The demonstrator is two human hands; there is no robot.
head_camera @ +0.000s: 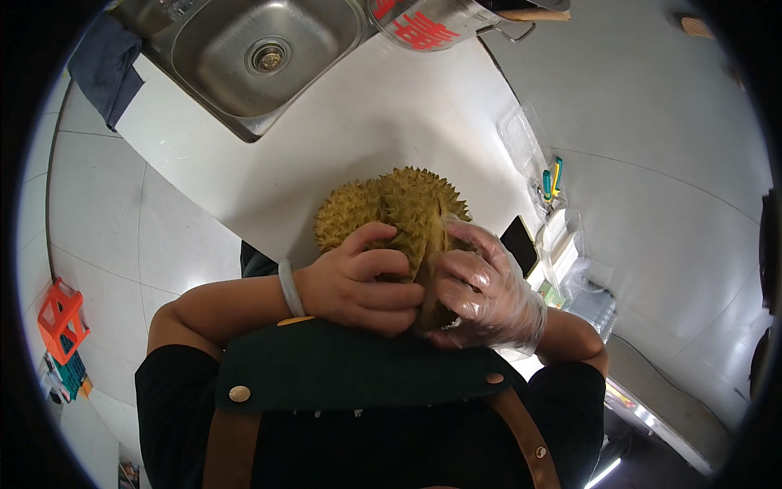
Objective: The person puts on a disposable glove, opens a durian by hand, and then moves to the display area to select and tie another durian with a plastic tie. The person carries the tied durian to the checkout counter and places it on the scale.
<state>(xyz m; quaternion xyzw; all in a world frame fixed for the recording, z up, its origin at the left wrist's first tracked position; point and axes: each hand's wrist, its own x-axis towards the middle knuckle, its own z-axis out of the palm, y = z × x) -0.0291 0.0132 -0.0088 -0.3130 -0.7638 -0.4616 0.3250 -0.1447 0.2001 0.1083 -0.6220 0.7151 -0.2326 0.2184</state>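
A spiky yellow-brown durian (391,202) sits on the white counter, close against my apron (360,373). A split runs down its husk on the right side, with paler rind showing along it. My left hand (366,278), bare and with a pale bangle (291,288) at the wrist, grips the husk left of the split. On the other side, my right hand (482,275) wears a clear plastic glove and grips the husk, its fingertips near the split's edge. The durian's underside and the inside of the split are hidden.
Beyond the durian a stainless steel sink (293,55) is set in the white counter (366,116). A metal pot (421,27) with red characters stands beside it. To the right lie a phone (520,244), teal-and-yellow-handled pliers (553,180) and clear plastic containers (519,137). A dark cloth (110,73) hangs at left.
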